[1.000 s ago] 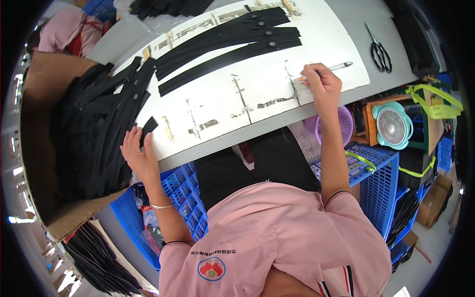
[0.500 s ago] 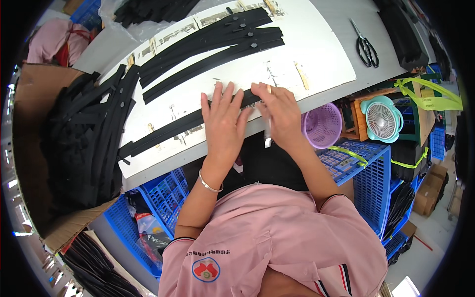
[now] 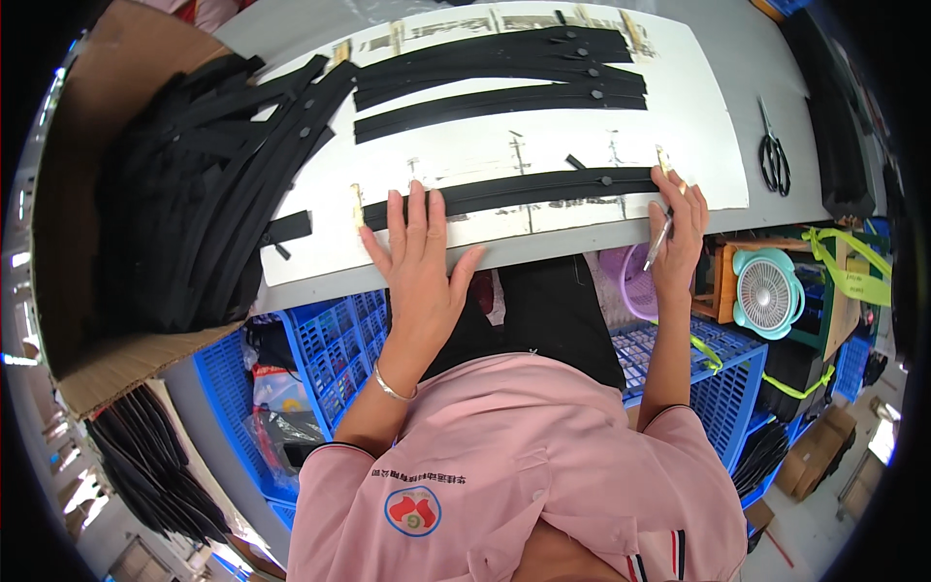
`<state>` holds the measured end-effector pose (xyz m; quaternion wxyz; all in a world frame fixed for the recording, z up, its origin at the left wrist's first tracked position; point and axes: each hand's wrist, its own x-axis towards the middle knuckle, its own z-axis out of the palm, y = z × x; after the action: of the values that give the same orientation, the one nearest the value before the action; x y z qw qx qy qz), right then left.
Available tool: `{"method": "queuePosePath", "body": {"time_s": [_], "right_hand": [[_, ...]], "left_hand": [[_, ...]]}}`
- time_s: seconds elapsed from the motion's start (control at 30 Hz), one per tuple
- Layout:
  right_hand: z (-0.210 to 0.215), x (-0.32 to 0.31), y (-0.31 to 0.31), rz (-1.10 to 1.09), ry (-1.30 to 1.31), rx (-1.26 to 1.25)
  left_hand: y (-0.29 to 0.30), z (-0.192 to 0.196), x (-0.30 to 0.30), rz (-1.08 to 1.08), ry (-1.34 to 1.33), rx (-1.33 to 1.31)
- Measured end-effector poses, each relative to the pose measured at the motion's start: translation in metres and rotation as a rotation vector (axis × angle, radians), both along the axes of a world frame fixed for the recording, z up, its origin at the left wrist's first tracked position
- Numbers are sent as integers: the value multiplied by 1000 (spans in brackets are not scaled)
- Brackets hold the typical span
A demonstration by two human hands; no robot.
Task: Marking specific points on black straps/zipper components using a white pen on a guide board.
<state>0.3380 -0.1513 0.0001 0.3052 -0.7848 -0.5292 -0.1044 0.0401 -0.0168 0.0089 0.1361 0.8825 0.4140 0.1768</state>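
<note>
A black zipper (image 3: 514, 189) lies stretched lengthwise along the near side of a white board (image 3: 465, 155), its dark slider toward the right end. My left hand (image 3: 423, 262) rests on the zipper's left part with fingers spread and thumb out. At its right end, the fingertips of my right hand (image 3: 681, 233) touch the zipper beside a strip of tan tape. A slim silver pen (image 3: 659, 242) is held in that hand, its tip pointing down toward me. Farther back on the board lie several more black zippers (image 3: 504, 102), their sliders at the right.
At left, a cardboard box (image 3: 73, 194) overflows with black zippers (image 3: 184, 194). Black-handled scissors (image 3: 773, 160) lie on the grey table (image 3: 776, 73) to the right. Below the edge are a purple basket (image 3: 637, 286), a teal fan (image 3: 766, 293) and blue crates (image 3: 722, 388).
My hands have moved apart, the right one sliding to the zipper's right end. The view has shifted, and the near zipper now lies straighter and farther right on the board.
</note>
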Motion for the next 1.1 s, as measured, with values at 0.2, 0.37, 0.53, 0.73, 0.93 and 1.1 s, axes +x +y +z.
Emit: {"method": "queuePosePath", "body": {"time_s": [0.2,0.37,0.53,0.73,0.93,1.1], "right_hand": [[-9,0,1,-45,-40,57],[-2,-2,5,-49,-10,9],[34,-55,41,-44,530,180],[42,-137,120,372,929,95],[12,-162,151,448,810,43],[12,-164,154,433,734,17]], "left_hand": [[12,-3,-34,42,-19,-13],[16,-2,-33,62,-27,23],[15,-5,-32,69,-60,38],[15,-6,-32,100,-75,53],[15,-2,-30,103,-82,12],[15,-2,-32,106,-85,20]]}}
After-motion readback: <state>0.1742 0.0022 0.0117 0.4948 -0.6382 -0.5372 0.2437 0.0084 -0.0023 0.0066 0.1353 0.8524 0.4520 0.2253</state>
